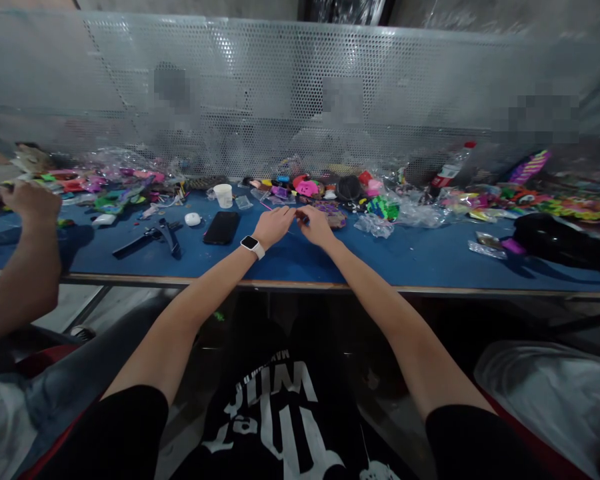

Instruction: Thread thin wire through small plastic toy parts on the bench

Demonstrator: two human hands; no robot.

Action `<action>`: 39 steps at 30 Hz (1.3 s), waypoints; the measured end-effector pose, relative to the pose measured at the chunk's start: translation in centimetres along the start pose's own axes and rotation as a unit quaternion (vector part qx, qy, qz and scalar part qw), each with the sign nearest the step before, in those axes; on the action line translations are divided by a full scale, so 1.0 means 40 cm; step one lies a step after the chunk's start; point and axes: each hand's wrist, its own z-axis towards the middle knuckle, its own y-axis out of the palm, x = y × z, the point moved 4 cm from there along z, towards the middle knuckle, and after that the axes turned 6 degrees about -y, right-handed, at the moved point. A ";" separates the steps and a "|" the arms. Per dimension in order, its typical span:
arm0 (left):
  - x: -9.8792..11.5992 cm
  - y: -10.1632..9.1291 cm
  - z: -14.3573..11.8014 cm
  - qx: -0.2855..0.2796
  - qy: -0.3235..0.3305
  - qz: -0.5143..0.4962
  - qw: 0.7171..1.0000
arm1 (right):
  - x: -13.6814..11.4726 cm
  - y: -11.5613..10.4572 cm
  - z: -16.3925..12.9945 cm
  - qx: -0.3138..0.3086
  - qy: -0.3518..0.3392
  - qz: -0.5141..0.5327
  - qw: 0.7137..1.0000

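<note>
My left hand [276,225], with a white watch [253,247] on its wrist, is over the blue table with its fingers bent together. Fingertip to fingertip with it, my right hand [316,225] is also closed in a pinch. Whatever lies between the fingers is too small and hidden to name. A thin pink strip [267,206] shows just behind my left hand. Beside my right hand is a brownish-purple patterned piece [336,217]. Behind the hands sit a round pink piece with a face [307,188] and a black round bundle [349,189].
Left of my hands lie a black phone [221,228], a white earbud case [193,219], a black folding stand [161,237] and a paper cup [223,195]. A cola bottle [449,169] stands by the perforated metal panel [260,80]. A co-worker's arm [35,247] is far left; a black bag [555,241] lies right.
</note>
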 end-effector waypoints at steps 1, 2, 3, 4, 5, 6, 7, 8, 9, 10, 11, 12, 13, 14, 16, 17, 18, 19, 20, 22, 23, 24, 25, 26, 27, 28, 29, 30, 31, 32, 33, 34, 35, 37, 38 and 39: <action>0.001 -0.004 -0.002 -0.003 0.002 -0.002 1.000 | 0.003 0.002 0.000 -0.003 0.010 0.005 1.000; 0.002 -0.007 -0.003 -0.006 0.004 -0.003 1.000 | 0.006 0.005 0.000 -0.005 0.021 0.017 1.000; 0.002 -0.009 -0.004 -0.008 0.005 -0.003 1.000 | 0.008 0.008 -0.001 -0.004 0.033 0.038 0.999; 0.002 -0.010 -0.004 -0.009 0.005 -0.002 1.000 | 0.009 0.012 -0.002 -0.001 0.046 0.069 0.997; 0.002 -0.009 -0.004 -0.009 0.005 0.001 1.000 | 0.010 0.015 -0.003 0.001 0.058 0.105 0.993; 0.001 -0.009 -0.004 -0.009 0.003 0.005 1.000 | 0.010 0.019 -0.005 0.002 0.069 0.144 0.987; 0.001 -0.007 -0.003 -0.009 0.002 0.008 1.000 | 0.010 0.022 -0.006 0.002 0.080 0.180 0.980; 0.000 -0.005 -0.002 -0.009 0.001 0.010 1.000 | 0.009 0.024 -0.008 0.001 0.091 0.211 0.973; 0.000 -0.003 -0.002 -0.010 0.000 0.010 1.000 | 0.007 0.026 -0.010 -0.001 0.101 0.232 0.967; 0.000 -0.002 -0.001 -0.011 0.000 0.011 1.000 | 0.005 0.026 -0.011 -0.005 0.108 0.244 0.964; 0.000 0.000 -0.001 -0.012 0.000 0.012 1.000 | 0.002 0.025 -0.011 -0.010 0.111 0.247 0.963; 0.001 0.001 -0.001 -0.015 0.002 0.014 1.000 | -0.002 0.024 -0.010 -0.016 0.109 0.244 0.964; 0.002 0.001 -0.002 -0.018 0.004 0.016 1.000 | -0.006 0.023 -0.009 -0.022 0.103 0.238 0.965; 0.004 0.001 -0.002 -0.021 0.006 0.018 1.000 | -0.010 0.022 -0.008 -0.026 0.097 0.232 0.968; 0.007 0.000 -0.003 -0.024 0.007 0.021 0.999 | -0.016 0.020 -0.005 -0.029 0.088 0.219 0.971; 0.009 -0.001 -0.004 -0.025 0.008 0.021 0.999 | -0.018 0.020 -0.004 -0.028 0.088 0.213 0.973; 0.011 -0.001 -0.004 -0.024 0.010 0.019 0.999 | -0.018 0.021 -0.003 -0.027 0.089 0.208 0.974; 0.012 -0.002 -0.005 -0.022 0.012 0.016 1.000 | -0.019 0.022 -0.003 -0.027 0.090 0.205 0.974; 0.014 -0.002 -0.005 -0.020 0.015 0.012 1.000 | -0.019 0.023 -0.003 -0.029 0.090 0.202 0.975; 0.015 -0.001 -0.004 -0.016 0.022 0.009 1.000 | -0.017 0.027 -0.004 -0.032 0.091 0.204 0.974; 0.015 0.000 -0.004 -0.015 0.025 0.009 1.000 | -0.014 0.029 -0.005 -0.034 0.093 0.208 0.973; 0.014 0.002 -0.004 -0.014 0.026 0.009 1.000 | -0.010 0.031 -0.006 -0.034 0.095 0.211 0.972; 0.013 0.003 -0.003 -0.014 0.028 0.009 0.999 | -0.005 0.034 -0.007 -0.033 0.098 0.213 0.971; 0.012 0.004 -0.003 -0.013 0.029 0.009 0.999 | 0.001 0.036 -0.007 -0.031 0.100 0.215 0.971; 0.011 0.005 -0.003 -0.012 0.031 0.007 0.999 | 0.008 0.038 -0.007 -0.028 0.101 0.215 0.971; 0.010 0.007 -0.002 -0.009 0.035 0.006 0.999 | 0.015 0.040 -0.007 -0.024 0.100 0.213 0.972; 0.010 0.008 -0.002 -0.006 0.040 0.006 0.999 | 0.023 0.041 -0.006 -0.018 0.096 0.210 0.973; 0.011 0.009 -0.002 -0.002 0.045 0.006 0.999 | 0.029 0.041 -0.006 -0.011 0.091 0.206 0.974; 0.012 0.010 -0.001 0.001 0.050 0.007 0.999 | 0.035 0.041 -0.005 -0.004 0.084 0.202 0.976; 0.013 0.011 -0.001 0.003 0.054 0.009 0.998 | 0.038 0.040 -0.005 0.002 0.079 0.198 0.977; 0.013 0.012 -0.001 0.003 0.057 0.012 0.998 | 0.041 0.039 -0.005 0.004 0.075 0.196 0.978; 0.013 0.013 0.000 0.001 0.058 0.015 0.998 | 0.041 0.037 -0.005 0.004 0.074 0.193 0.978; 0.012 0.013 0.000 -0.002 0.056 0.019 0.998 | 0.039 0.036 -0.006 0.000 0.074 0.189 0.979; 0.008 0.013 -0.001 -0.007 0.050 0.024 0.998 | 0.030 0.031 -0.007 -0.013 0.071 0.170 0.983; 0.005 0.011 -0.001 -0.007 0.043 0.023 0.999 | 0.024 0.027 -0.007 -0.020 0.065 0.153 0.986; 0.001 0.010 -0.001 -0.004 0.035 0.019 0.999 | 0.017 0.023 -0.007 -0.028 0.056 0.129 0.990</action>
